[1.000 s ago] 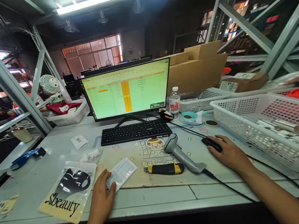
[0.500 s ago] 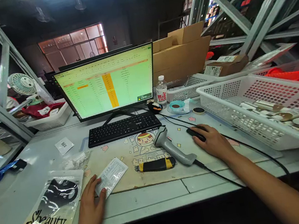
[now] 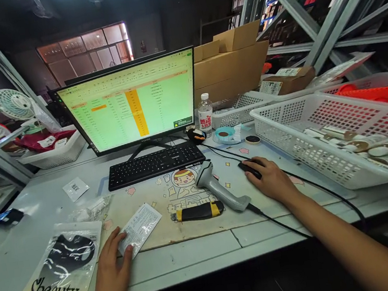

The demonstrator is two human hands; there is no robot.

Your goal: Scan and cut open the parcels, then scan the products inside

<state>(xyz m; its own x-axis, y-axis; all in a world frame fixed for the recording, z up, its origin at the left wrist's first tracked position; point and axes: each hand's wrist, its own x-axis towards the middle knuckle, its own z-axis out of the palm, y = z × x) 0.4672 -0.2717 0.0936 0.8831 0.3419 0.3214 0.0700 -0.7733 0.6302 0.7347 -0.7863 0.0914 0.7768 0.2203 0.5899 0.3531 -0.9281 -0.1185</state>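
My left hand (image 3: 110, 265) rests at the table's front edge, fingers apart. Its thumb and fingertips touch the near end of a small white printed packet (image 3: 140, 227), which lies flat on the desk mat. Left of that hand lies a clear zip bag (image 3: 58, 273) marked "Sbeauty" with a black item inside. My right hand (image 3: 270, 178) is wrapped over a black computer mouse (image 3: 249, 170) on the mat. Between my hands lie a grey barcode scanner (image 3: 220, 190) and a black-and-yellow utility knife (image 3: 198, 212).
Behind the mat stand a monitor (image 3: 133, 106) showing a spreadsheet and a black keyboard (image 3: 155, 165). A bottle (image 3: 206, 117) and a blue tape roll (image 3: 224, 134) sit beside them. At right, a white basket (image 3: 289, 150) holds several tubes. Cables cross the right side.
The view has shifted slightly, so everything appears a little further left. Both hands keep their places on the packet and the mouse.
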